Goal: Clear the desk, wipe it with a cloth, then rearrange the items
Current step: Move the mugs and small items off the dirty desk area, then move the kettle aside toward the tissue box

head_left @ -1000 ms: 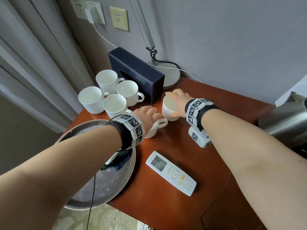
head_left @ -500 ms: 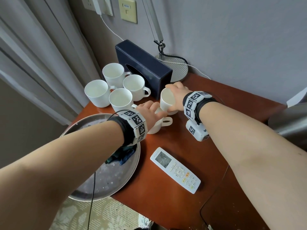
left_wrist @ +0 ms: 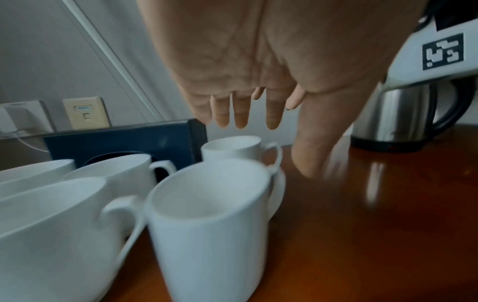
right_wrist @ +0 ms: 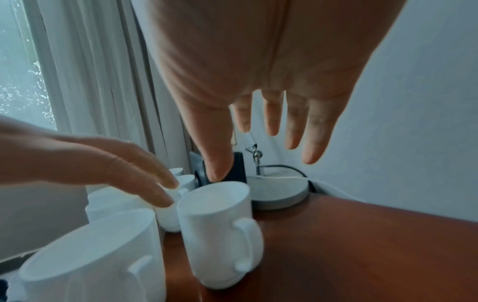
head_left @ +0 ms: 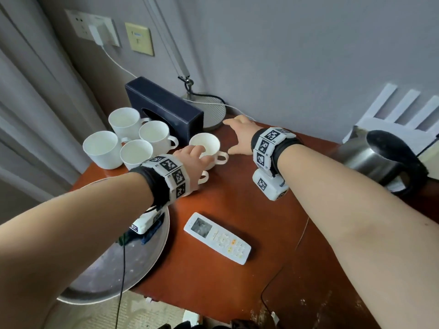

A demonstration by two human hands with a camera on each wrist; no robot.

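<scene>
Six white cups stand at the back left of the red-brown desk (head_left: 240,205). Four of them are bunched together (head_left: 135,153) by a dark blue tissue box (head_left: 164,108). A fifth cup (head_left: 205,144) stands just right of the box, handle to the right. The sixth (head_left: 203,177) is mostly hidden under my left wrist. My left hand (head_left: 197,153) hovers over these two cups with straight fingers, holding nothing. My right hand (head_left: 235,131) is spread and empty, just right of the fifth cup (right_wrist: 217,224). A dark cloth (head_left: 152,231) lies on the metal tray (head_left: 133,262).
A white remote (head_left: 217,237) lies mid-desk in front of the cups. The lamp base (head_left: 211,110) and its cable sit in the back corner. A steel kettle (head_left: 375,157) stands at the right edge. The tray overhangs the desk's front left edge.
Both hands have let go of their cups. My right hand has drawn away to the right toward the lamp base, and its cup now stands beside the tissue box.
</scene>
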